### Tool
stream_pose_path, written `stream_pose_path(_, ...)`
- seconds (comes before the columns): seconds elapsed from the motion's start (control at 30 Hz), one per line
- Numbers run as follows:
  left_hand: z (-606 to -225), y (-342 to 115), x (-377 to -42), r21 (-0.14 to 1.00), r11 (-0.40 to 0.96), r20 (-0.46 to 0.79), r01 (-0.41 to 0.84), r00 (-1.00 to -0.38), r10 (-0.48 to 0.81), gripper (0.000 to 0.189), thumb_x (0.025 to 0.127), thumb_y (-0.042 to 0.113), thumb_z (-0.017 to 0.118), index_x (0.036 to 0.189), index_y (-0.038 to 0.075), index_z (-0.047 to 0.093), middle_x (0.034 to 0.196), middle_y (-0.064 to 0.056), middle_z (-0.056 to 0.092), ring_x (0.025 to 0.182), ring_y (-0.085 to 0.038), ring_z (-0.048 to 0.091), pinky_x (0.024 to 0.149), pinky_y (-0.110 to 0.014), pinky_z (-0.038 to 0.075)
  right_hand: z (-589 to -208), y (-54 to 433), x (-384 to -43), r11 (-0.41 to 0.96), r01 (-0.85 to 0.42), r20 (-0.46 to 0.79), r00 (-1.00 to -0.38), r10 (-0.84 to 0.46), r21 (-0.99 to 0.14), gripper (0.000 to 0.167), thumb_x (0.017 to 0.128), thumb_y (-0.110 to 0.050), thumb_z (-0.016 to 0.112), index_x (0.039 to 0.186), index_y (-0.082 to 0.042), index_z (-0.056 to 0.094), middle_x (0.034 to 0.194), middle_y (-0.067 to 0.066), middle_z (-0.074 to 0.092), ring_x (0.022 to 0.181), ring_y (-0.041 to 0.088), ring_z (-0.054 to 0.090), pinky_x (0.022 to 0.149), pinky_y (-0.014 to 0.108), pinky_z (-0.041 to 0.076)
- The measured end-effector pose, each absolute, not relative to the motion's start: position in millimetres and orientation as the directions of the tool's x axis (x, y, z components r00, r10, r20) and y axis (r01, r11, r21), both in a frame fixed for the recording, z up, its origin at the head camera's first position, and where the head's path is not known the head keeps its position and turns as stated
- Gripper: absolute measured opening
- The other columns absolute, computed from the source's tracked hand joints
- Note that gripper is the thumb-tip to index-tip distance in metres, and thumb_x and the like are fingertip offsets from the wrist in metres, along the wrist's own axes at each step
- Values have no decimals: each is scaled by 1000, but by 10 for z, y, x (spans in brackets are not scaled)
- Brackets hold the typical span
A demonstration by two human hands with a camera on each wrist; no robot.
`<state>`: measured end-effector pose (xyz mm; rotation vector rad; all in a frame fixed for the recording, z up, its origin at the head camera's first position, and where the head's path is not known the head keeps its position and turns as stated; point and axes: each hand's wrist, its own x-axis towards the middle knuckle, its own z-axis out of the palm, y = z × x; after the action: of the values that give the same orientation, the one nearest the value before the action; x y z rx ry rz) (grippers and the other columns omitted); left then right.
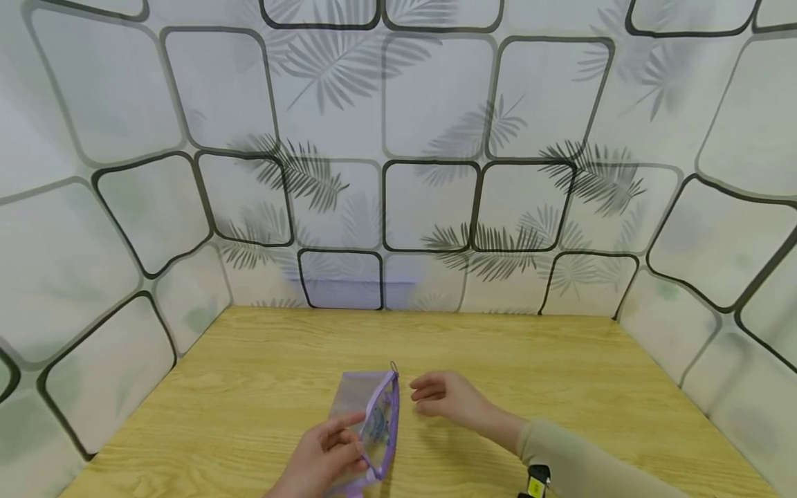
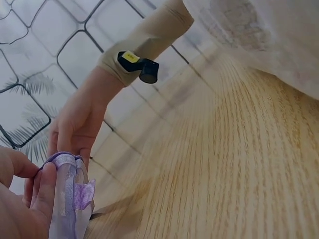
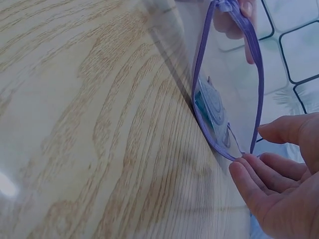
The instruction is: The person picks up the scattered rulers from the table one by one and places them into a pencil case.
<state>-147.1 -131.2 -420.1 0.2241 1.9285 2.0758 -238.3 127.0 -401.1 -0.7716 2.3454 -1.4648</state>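
Note:
A translucent zipper pouch (image 1: 358, 394) with purple edging lies on the table, its mouth gaping toward the right. Inside is a bluish coiled item (image 3: 214, 107), seemingly in clear wrap. My left hand (image 1: 326, 449) pinches the pouch's rim near its closer end, where a purple fabric tab (image 2: 83, 195) sticks out in the left wrist view. To the right of the pouch's far end, my right hand (image 1: 454, 400) hovers with loosely bent fingers and holds nothing. Its fingertips (image 3: 239, 172) overlap the pouch's end in the right wrist view.
The wood-grain table (image 1: 529, 360) reaches back to walls of patterned fabric (image 1: 429, 207) on three sides. A small black device with a yellow label (image 1: 535, 481) is strapped at the right wrist. Whitish cloth (image 2: 264, 40) hangs over the near table edge.

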Motion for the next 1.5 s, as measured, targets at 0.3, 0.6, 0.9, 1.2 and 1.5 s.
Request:
stream_pose_path(0.3,-4233,-1250,-1494,998,4,-59,-61,-936,346,59,93,1,59,143,-19,33,90,-3,61,76,-11,66,75,-23,61,-4044,1340,-2397,345,-295,64,-835,-547,-891,42,92,-7,65,127,14,56,116,32,65,103,32,68,81,28,61)
stream_pose_path(0.6,-4227,-1226,-1535,997,41,-75,-64,-917,391,58,93,1,58,141,-21,33,88,-3,59,72,-10,64,72,-22,61,-4026,1399,-2374,333,-251,35,-842,-539,-909,42,94,-7,63,129,14,55,119,31,64,105,31,67,82,33,61)
stream_pose_path(0.9,-4247,-1195,-1551,998,60,-56,-34,-907,418,56,93,1,57,139,-23,36,85,-1,58,70,-9,62,68,-19,59,-4033,1432,-2364,348,-241,23,-848,-529,-906,44,92,-9,64,128,14,55,117,30,65,101,24,68,81,32,61)
stream_pose_path(1.2,-4261,-1163,-1568,996,90,-40,-4,-911,410,57,88,-1,58,137,-24,39,85,0,58,70,-10,62,67,-19,59,-4005,1483,-2333,355,-213,-6,-851,-526,-910,43,96,-12,62,129,13,55,121,30,63,105,28,67,83,37,61)
stream_pose_path(1.5,-4301,-1116,-1578,995,98,-40,3,-903,429,60,87,0,61,136,-25,37,83,-1,59,70,-9,61,65,-18,58,-3868,1629,-2324,376,-254,23,-853,-521,-891,42,98,-19,60,130,9,56,124,29,62,106,27,66,82,35,60)
